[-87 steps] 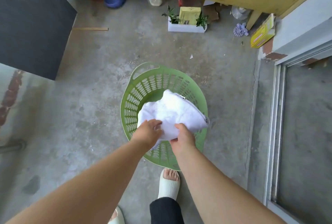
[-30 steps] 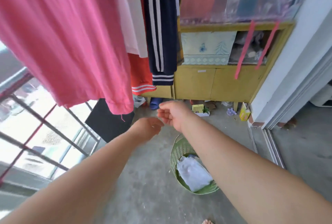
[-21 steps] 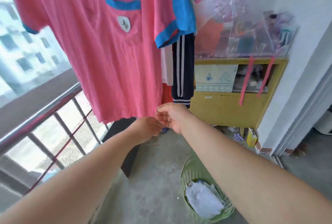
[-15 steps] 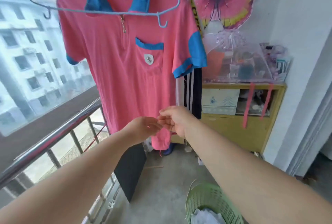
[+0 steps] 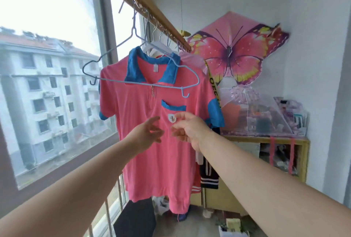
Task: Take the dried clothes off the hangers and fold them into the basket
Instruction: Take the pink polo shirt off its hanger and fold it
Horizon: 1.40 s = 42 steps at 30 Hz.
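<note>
Pink shirt (image 5: 161, 164) is hanging on the blue hanger (image 5: 112, 80), light and limp, probably best taken at the collar (image 5: 133, 67). Left hand (image 5: 149, 134) and right hand (image 5: 188, 128) are hovering before it, grips open, empty.

Both arms are stretched forward, the left hand (image 5: 150, 132) held open with fingers spread, the right hand (image 5: 188, 128) close beside it, fingers loosely curled.

A pink butterfly kite (image 5: 230, 57) hangs on the white wall. Under it, a clear mesh cover (image 5: 262, 115) stands on a yellow cabinet (image 5: 266, 139). Outside the window (image 5: 47, 8) there is a white apartment building (image 5: 38, 94). A dark board (image 5: 136, 217) and a small planter box (image 5: 232, 229) are on the floor.
</note>
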Tool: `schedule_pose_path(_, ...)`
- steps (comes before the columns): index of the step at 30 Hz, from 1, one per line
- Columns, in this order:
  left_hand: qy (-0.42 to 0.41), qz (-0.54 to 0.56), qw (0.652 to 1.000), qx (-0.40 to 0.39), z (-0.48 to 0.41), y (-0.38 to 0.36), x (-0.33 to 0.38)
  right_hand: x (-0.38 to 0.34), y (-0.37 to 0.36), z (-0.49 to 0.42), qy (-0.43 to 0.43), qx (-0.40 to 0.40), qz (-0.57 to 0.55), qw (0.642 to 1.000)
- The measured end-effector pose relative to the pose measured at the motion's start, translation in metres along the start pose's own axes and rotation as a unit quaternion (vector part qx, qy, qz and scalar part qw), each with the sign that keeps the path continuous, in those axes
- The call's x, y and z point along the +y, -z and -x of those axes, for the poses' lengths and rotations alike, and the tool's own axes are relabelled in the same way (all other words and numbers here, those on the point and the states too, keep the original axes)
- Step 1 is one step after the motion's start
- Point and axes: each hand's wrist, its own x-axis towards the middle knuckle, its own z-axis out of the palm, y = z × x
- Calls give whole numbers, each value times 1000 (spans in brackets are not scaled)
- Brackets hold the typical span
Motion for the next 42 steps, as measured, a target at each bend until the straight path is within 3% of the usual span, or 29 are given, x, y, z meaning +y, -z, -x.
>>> schedule_pose_path(6, -15, -28, 999, 43, -32, 4, 18, -30, 9, -27, 71, 28, 30, 997)
schedule_pose_path(10, -25, -126, 990, 59, -54, -1, 22, -42, 20, -50, 135, 21, 112, 984)
schedule_pose_path(13, -28, -116, 987, 105, -72, -6, 16, -45, 32, -63, 201, 21, 193, 960)
schedule_pose_path(15, -33, -82, 982, 167, -81, -9, 13, -49, 38, -70, 310, 65, 272, 909)
schedule_pose_path(18, -52, -96, 960, 258, -93, -10, 17, -61, 42, -80, 485, 183, 371, 770)
schedule_pose_path(20, -42, -124, 946, 297, -98, -10, 23, -70, 43, -87, 534, 241, 417, 695)
schedule_pose_path(21, -43, -132, 939, 316, -100, -10, 27, -74, 42, -92, 528, 253, 445, 677)
schedule_pose_path(23, -86, -132, 921, 356, -105, -11, 32, -83, 41, -97, 480, 249, 497, 679)
schedule_pose_path(27, -188, -90, 876, 436, -118, -7, 47, -96, 41, -104, 408, 184, 511, 734)
schedule_pose_path(31, -262, 75, 848, 454, -117, 0, 70, -95, 44, -101, 402, 144, 434, 793)
schedule_pose_path(33, -214, 125, 856, 455, -119, 5, 75, -93, 43, -101, 403, 133, 418, 804)
schedule_pose_path(34, -181, 94, 869, 451, -121, 9, 77, -92, 42, -102, 401, 129, 412, 808)
schedule_pose_path(37, -115, -85, 923, 357, -127, 14, 77, -88, 39, -103, 395, 138, 381, 825)
schedule_pose_path(39, -78, -177, 912, 363, -124, 16, 80, -85, 38, -103, 394, 156, 359, 832)
schedule_pose_path(40, -72, -175, 904, 382, -123, 17, 82, -85, 37, -103, 394, 167, 355, 831)
schedule_pose_path(42, -95, -97, 922, 364, -121, 16, 87, -84, 37, -103, 404, 179, 359, 822)
